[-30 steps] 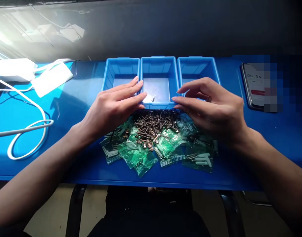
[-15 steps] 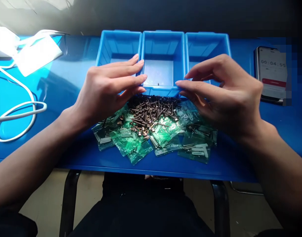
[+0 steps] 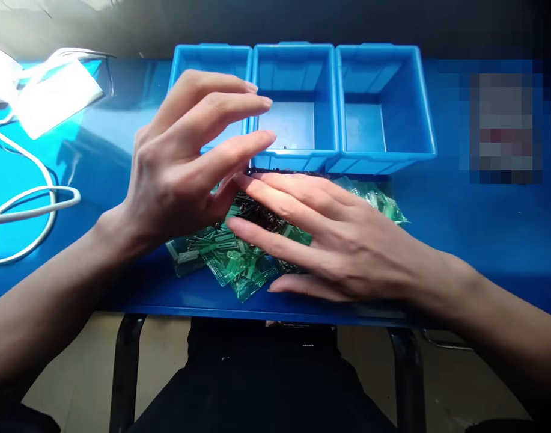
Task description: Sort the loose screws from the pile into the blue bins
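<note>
My left hand (image 3: pixel 180 153) is raised in front of the left blue bin (image 3: pixel 212 54) and the middle blue bin (image 3: pixel 295 54), fingers curved and apart. Its thumb side comes close to the fingertips of my right hand (image 3: pixel 342 240); whether they touch is unclear. That right hand is spread, palm down, over a heap of dark screws (image 3: pixel 257 210), covering much of it. Small green-tinted plastic packets (image 3: pixel 234 261) with white and metal pieces lie around the heap, several partly under the hands. No held object shows in either hand.
A right blue bin (image 3: pixel 378 114) stands beside the other two at the back. White cable (image 3: pixel 54 207) loops over the left of the blue table (image 3: pixel 144 288), near a bright white object (image 3: pixel 59 99). A pixelated phone (image 3: pixel 505 126) lies at the right.
My right hand has come down from the middle bin's front edge onto the screws and packets, its fingers spreading. My left hand has moved slightly left and its fingers have parted.
</note>
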{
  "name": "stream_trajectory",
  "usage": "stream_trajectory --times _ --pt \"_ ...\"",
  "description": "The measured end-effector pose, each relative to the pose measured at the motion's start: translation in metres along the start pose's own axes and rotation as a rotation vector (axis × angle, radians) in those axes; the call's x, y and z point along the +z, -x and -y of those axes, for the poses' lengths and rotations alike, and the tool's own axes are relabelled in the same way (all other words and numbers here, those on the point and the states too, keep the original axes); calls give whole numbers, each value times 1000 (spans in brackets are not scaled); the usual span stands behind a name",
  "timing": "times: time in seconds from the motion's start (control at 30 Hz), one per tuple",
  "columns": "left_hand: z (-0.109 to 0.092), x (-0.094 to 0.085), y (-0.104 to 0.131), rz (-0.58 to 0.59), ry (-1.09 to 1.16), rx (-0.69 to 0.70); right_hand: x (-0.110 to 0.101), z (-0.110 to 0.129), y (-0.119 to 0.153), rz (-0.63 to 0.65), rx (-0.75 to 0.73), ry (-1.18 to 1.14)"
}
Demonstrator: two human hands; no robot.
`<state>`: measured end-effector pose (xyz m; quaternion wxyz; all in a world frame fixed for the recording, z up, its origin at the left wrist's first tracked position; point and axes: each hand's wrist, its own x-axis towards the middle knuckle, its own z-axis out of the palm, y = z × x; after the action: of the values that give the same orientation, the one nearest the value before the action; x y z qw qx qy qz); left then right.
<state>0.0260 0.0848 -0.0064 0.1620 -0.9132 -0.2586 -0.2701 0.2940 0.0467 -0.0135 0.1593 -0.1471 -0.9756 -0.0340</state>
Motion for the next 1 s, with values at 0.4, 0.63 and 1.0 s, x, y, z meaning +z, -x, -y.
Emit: stream_trajectory --times 0.4,0.63,1.0 --pt "15 5 7 -2 34 -2 0 -11 12 -58 -69 93" --pt "13 3 7 -1 35 21 0 -17 13 -120 -17 191" --pt "7 2 5 16 35 -35 -28 9 61 -232 197 39"
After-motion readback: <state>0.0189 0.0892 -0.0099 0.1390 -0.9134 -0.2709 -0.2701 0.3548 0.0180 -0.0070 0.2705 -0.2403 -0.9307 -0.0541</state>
